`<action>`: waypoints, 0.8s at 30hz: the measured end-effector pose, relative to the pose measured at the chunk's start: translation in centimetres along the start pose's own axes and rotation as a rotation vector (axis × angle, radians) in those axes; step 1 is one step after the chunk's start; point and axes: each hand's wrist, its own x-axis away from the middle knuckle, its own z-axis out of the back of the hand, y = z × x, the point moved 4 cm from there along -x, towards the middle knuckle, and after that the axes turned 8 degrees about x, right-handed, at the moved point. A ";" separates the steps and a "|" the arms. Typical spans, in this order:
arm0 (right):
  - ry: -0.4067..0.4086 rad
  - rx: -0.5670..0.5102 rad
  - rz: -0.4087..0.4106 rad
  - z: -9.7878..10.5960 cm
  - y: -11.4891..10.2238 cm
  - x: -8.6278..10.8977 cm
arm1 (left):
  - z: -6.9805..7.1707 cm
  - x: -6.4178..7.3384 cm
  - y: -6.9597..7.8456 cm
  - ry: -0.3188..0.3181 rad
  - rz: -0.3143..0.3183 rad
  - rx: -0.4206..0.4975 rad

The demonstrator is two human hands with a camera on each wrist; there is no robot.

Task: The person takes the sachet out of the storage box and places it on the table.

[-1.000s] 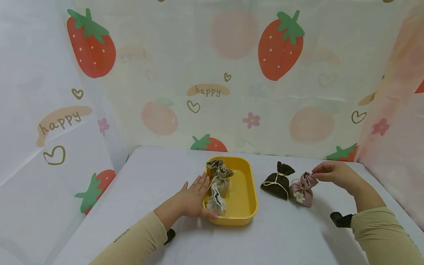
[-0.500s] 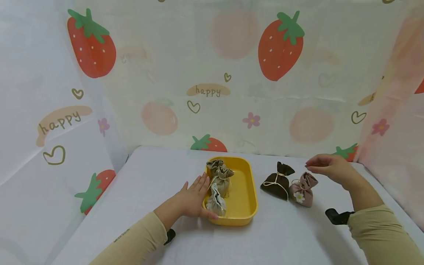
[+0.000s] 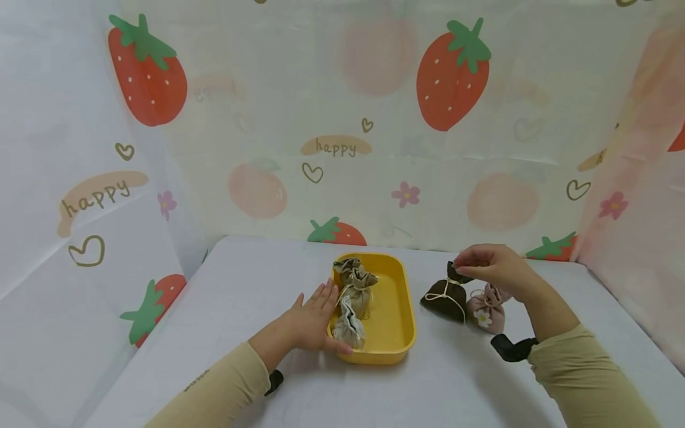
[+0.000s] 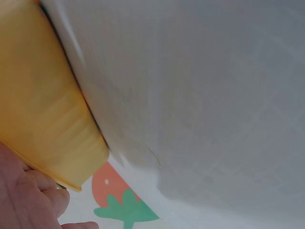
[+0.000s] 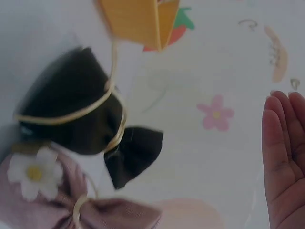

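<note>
My left hand (image 3: pixel 310 324) rests along the left rim of a yellow tray (image 3: pixel 393 309), fingers spread and thumb at the near corner. Inside the tray, a pale grey drawstring pouch (image 3: pixel 350 330) and tan pouches (image 3: pixel 360 291) line the left side. My right hand (image 3: pixel 500 270) hovers by the gathered top of a dark brown drawstring pouch (image 3: pixel 445 300). In the right wrist view its fingers (image 5: pixel 274 129) are extended, apart from the cloth. Right beside the dark pouch is a pink pouch (image 3: pixel 484 312) with a white flower, its top partly hidden behind the hand.
A white-covered table (image 3: pixel 257 279) bears everything. Behind it hangs a cloth backdrop (image 3: pixel 332 190) with strawberries, hearts and flowers, and similar cloth closes off both sides. Black camera mounts (image 3: pixel 514 348) sit at the wrists.
My right hand has left the top of the pink pouch, lifted a little and moved left to the dark brown pouch. The left hand, the tray and the pouches stay put.
</note>
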 end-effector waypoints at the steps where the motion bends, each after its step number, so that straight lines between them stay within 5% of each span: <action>1: -0.007 0.007 0.003 -0.3 -0.4 -0.2 | 0.0 0.0 0.0 0.000 -0.001 -0.001; 24: -0.173 0.050 0.102 -7.7 -6.7 -3.0 | 0.0 0.0 0.0 0.005 -0.006 0.000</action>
